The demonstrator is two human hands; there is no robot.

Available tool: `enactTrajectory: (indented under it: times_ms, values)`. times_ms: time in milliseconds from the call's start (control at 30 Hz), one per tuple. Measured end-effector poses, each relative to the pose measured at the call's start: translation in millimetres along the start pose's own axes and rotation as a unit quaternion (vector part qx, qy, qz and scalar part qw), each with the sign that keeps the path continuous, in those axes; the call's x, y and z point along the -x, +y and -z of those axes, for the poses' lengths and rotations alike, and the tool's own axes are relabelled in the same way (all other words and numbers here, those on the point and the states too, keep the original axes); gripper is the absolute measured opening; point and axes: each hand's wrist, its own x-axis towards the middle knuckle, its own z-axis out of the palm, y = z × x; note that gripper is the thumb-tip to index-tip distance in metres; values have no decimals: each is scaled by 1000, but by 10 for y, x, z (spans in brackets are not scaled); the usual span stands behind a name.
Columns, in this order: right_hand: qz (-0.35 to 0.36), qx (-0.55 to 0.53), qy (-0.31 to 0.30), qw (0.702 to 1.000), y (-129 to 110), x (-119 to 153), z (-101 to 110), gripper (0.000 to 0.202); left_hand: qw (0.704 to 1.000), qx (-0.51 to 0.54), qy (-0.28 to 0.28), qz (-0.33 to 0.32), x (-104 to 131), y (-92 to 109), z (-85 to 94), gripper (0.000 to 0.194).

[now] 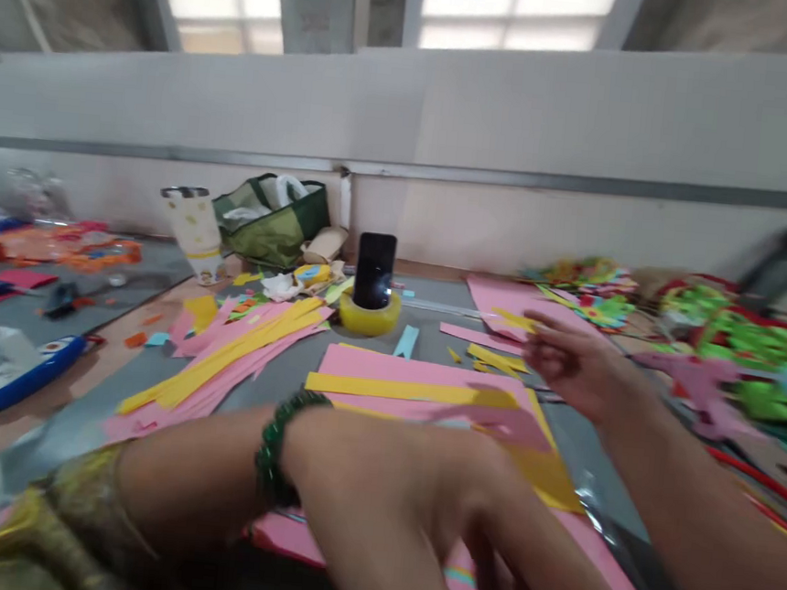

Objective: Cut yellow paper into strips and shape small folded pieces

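My right hand is raised at the right, thumb and fingertips closed on a small yellow paper piece. Low in the foreground, my left hand, with a green bead bracelet at the wrist, reaches over pink paper sheets. Its fingers point down and are blurred and partly out of frame, so their grip is unclear. Across the pink sheets, just beyond that hand, lies a yellow paper strip. Yellow scraps and a pink strip lie near my right hand.
A phone stands in a yellow tape roll. Long yellow and pink strips are piled left of centre. Farther left are a blue-and-white tool and a tumbler. A pink glue gun lies right, near green paper pieces.
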Motion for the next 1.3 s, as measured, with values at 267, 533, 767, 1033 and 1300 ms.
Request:
enactTrajectory:
  times_ms: [267,533,767,1033,1300]
  values:
    - [-298,-79,-477,823,246,128,138,44,894,-438,-53,77,-401,-518,292,19]
    - [-175,-224,-216,934,436,-164,165,27,853,-495,-89,137,-408,-446,237,19]
    - [-144,-219,-107,959,385,-225,227,25,855,-496,-54,139,-434,-511,183,18]
    - [-168,-174,-142,960,344,21,-97,21,882,-462,64,71,-526,-637,126,24]
    - [3,-14,-163,987,196,408,-341,40,903,267,322,98,-800,-878,159,39]
